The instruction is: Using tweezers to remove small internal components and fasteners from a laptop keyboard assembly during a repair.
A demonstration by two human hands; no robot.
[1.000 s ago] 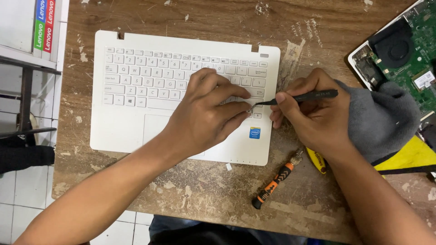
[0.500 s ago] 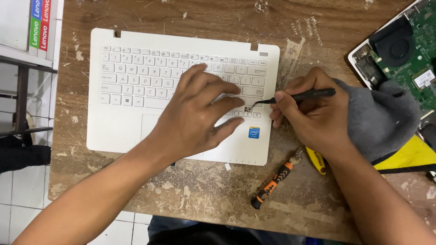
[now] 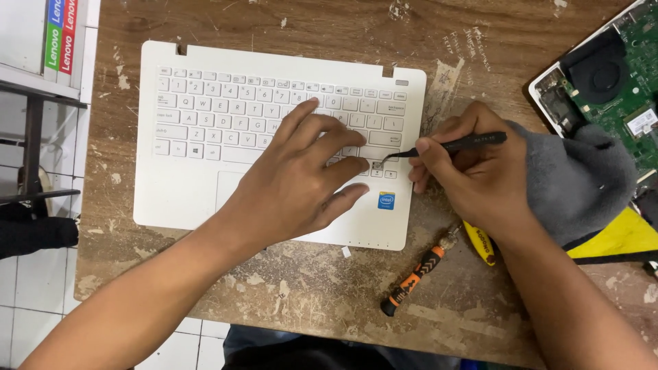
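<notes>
A white laptop keyboard deck (image 3: 205, 199) lies flat on a worn wooden table (image 3: 308, 288). My left hand (image 3: 301, 178) rests spread over its lower right keys, fingertips pressing near the arrow keys. My right hand (image 3: 473, 175) pinches black tweezers (image 3: 452, 145) like a pen. The curved tip touches a small key spot (image 3: 377, 165) at the lower right of the keyboard, just beside my left index fingertip.
An orange and black screwdriver (image 3: 415, 274) lies on the table below the deck, with a yellow-handled tool (image 3: 480, 243) under my right wrist. A grey cloth (image 3: 582, 185) sits at the right, over something yellow. An opened laptop base with a green circuit board (image 3: 617, 68) occupies the top right corner.
My left fingers have slid further right and spread toward the arrow keys. The tweezer tip stays at the same spot on the keyboard.
</notes>
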